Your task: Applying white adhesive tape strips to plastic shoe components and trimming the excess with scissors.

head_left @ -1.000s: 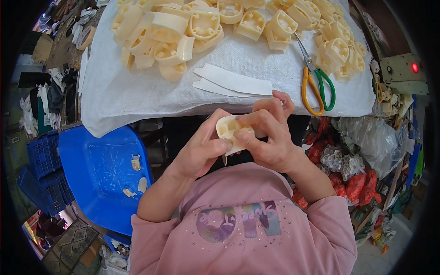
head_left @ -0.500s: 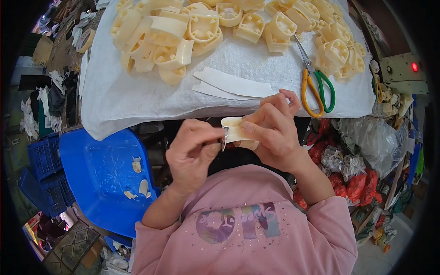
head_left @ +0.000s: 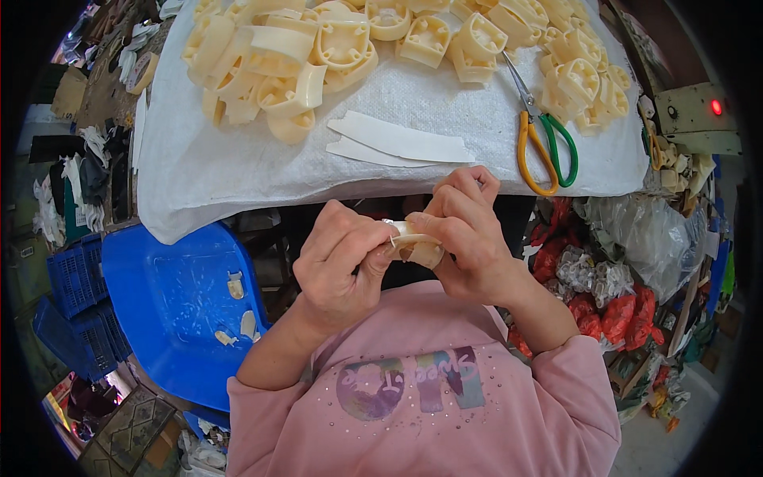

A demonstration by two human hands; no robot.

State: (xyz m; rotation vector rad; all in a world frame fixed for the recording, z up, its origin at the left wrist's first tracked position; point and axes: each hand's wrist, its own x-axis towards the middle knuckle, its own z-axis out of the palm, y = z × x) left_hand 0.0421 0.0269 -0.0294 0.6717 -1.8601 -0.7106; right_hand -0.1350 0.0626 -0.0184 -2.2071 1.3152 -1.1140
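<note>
In front of my chest I hold a small cream plastic piece point(head_left: 422, 253), which looks like a hollow shoe heel with a curved pale edge. My right hand point(head_left: 470, 242) grips its right side, thumb on top and fingers curled behind. The left end is pinched between thumb and forefinger of my left hand point(head_left: 340, 258); a small shiny bit shows at those fingertips, too small to name. White curved strips point(head_left: 397, 138) lie on the white cloth point(head_left: 207, 171) just beyond. Right of them rest scissors point(head_left: 534, 131) with one yellow and one green handle.
Many cream hollow plastic pieces point(head_left: 286, 48) are heaped along the table's far side. On my left a blue tub point(head_left: 159, 318) holds several small pale pieces. Red bags point(head_left: 620, 318) and clear plastic point(head_left: 652, 238) crowd the right. Blue crates point(head_left: 78, 274) stand far left.
Both hands have come closer together, and the cream piece has turned so its curved edge faces me. The shiny metal bit at my left fingertips is now mostly covered.
</note>
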